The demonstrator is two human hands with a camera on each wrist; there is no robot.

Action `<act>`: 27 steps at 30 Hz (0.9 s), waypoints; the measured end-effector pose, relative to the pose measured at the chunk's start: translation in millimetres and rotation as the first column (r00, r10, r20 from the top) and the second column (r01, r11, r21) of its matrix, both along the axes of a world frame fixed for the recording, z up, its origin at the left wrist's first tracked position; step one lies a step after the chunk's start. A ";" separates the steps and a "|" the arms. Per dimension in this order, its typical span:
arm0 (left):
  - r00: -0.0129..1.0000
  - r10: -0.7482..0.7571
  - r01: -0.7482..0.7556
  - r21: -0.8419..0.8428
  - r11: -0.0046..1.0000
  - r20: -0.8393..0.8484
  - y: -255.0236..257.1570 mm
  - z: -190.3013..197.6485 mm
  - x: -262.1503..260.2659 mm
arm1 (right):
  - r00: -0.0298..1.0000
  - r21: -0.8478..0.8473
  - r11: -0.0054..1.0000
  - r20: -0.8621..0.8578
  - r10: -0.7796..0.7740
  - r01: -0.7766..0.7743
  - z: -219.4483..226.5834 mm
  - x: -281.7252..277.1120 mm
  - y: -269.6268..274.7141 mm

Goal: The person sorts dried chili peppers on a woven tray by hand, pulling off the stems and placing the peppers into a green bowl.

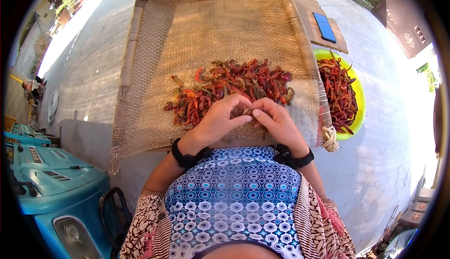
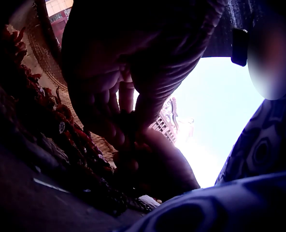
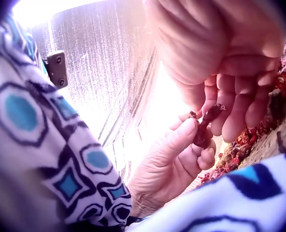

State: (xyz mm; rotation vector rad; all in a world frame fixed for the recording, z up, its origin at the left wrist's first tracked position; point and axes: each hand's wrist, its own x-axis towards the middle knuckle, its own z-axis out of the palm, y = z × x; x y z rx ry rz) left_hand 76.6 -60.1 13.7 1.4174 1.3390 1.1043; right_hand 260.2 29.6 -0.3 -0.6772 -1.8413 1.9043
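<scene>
Over the near edge of a woven bamboo tray (image 1: 211, 29), both hands meet at a small dried chili pepper (image 3: 202, 131). It is dark red and wrinkled. My left hand (image 1: 224, 116) pinches it between thumb and fingers, as the right wrist view shows. The thumb and finger of my right hand (image 1: 280, 120) pinch at its stem end, and that hand's other fingers hang loosely bent. Just beyond the hands, a pile of dried red and brownish chili peppers (image 1: 234, 83) spreads across the tray. The left wrist view is dark and hides the pepper between the fingers.
Against the tray's right side stands a yellow-green basin (image 1: 359, 106) full of long dried chilies (image 1: 335, 87). Beyond it, a phone (image 1: 324, 27) lies on cardboard (image 1: 305, 15). A teal vehicle (image 1: 61, 179) stands at the lower left on the concrete floor (image 1: 89, 66).
</scene>
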 end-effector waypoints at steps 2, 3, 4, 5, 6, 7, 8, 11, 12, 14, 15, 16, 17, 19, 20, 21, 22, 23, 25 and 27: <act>1.000 0.008 -0.008 -0.031 0.999 0.006 -0.7 3.7 1.7 | 1.000 -0.011 1.000 -0.021 -0.024 0.023 1.4 -0.5 -0.8; 1.000 0.014 -0.014 -0.035 0.999 -0.018 -0.7 4.3 1.7 | 1.000 0.028 1.000 -0.009 -0.015 0.015 1.8 -0.3 -0.7; 0.999 0.019 -0.021 -0.040 0.999 -0.042 -0.8 4.5 1.8 | 1.000 0.066 0.998 0.002 -0.006 0.006 2.0 0.2 -0.5; 0.998 0.021 -0.023 -0.025 0.999 -0.060 -0.7 3.9 1.9 | 1.000 0.104 0.995 0.014 0.002 -0.003 2.1 0.4 -0.4; 0.997 0.023 -0.024 -0.010 1.000 -0.079 -0.5 2.8 1.9 | 1.000 0.111 0.994 0.008 0.001 -0.002 1.8 0.2 -0.7; 0.995 0.026 -0.025 0.006 1.000 -0.099 -0.4 2.3 1.8 | 1.000 0.118 0.993 0.002 0.000 0.000 1.6 -0.3 -0.9; 0.995 0.023 -0.025 -0.015 1.000 -0.100 -0.4 3.7 1.9 | 1.000 0.125 0.992 -0.005 -0.002 0.002 1.4 -0.7 -1.0; 0.992 0.020 -0.025 -0.044 0.999 -0.124 -1.1 7.3 2.0 | 1.000 0.150 0.989 0.003 0.011 -0.011 0.6 -0.6 -0.8; 0.989 0.021 -0.026 -0.031 0.999 -0.145 -1.0 7.1 1.7 | 1.000 0.156 0.988 0.001 0.013 -0.013 0.1 -0.7 -0.8; 0.984 0.022 -0.026 -0.022 0.999 -0.174 -0.6 7.2 1.4 | 1.000 0.170 0.985 -0.002 0.018 -0.017 -0.7 -1.1 -0.5; 0.983 0.020 -0.026 -0.026 0.999 -0.182 -0.3 7.4 1.6 | 1.000 0.153 0.988 -0.004 0.015 -0.014 -0.6 -1.2 -0.8; 0.982 0.019 -0.026 -0.030 0.999 -0.190 -0.2 7.5 1.8 | 1.000 0.137 0.991 -0.006 0.012 -0.011 -0.5 -1.5 -1.2; 0.985 0.016 -0.020 -0.020 1.000 -0.170 0.0 5.5 1.7 | 1.000 0.120 0.993 -0.008 0.009 -0.008 -0.4 -1.8 -1.5; 0.991 0.009 -0.009 0.000 1.000 -0.131 0.1 -0.1 1.0 | 0.998 0.121 0.991 0.032 0.046 -0.050 -0.3 -0.5 1.0; 0.991 0.009 -0.008 0.004 1.000 -0.134 0.0 -0.1 1.2 | 0.997 0.121 0.990 0.051 0.065 -0.071 -0.4 -0.1 1.6; 0.991 0.009 -0.008 0.008 1.000 -0.136 0.0 0.0 1.2 | 0.998 0.109 0.993 0.037 0.045 -0.048 -1.3 -0.7 0.8; 0.990 0.009 -0.007 0.012 1.000 -0.139 0.1 0.2 1.1 | 0.999 0.098 0.995 0.022 0.024 -0.026 -2.7 -1.7 -0.4; 0.990 0.005 -0.004 0.006 1.000 -0.143 0.0 0.4 0.7 | 1.000 0.087 0.996 0.008 0.004 -0.005 -3.4 -2.5 -1.0; 0.989 -0.003 0.002 -0.005 1.000 -0.150 0.0 1.0 0.0 | 1.000 0.078 0.997 0.005 0.003 -0.003 -2.6 -3.1 -1.3; 0.990 -0.005 0.004 -0.009 1.000 -0.138 -0.4 0.5 -0.2 | 1.000 0.073 0.997 0.001 0.004 -0.004 -2.6 -3.4 -1.5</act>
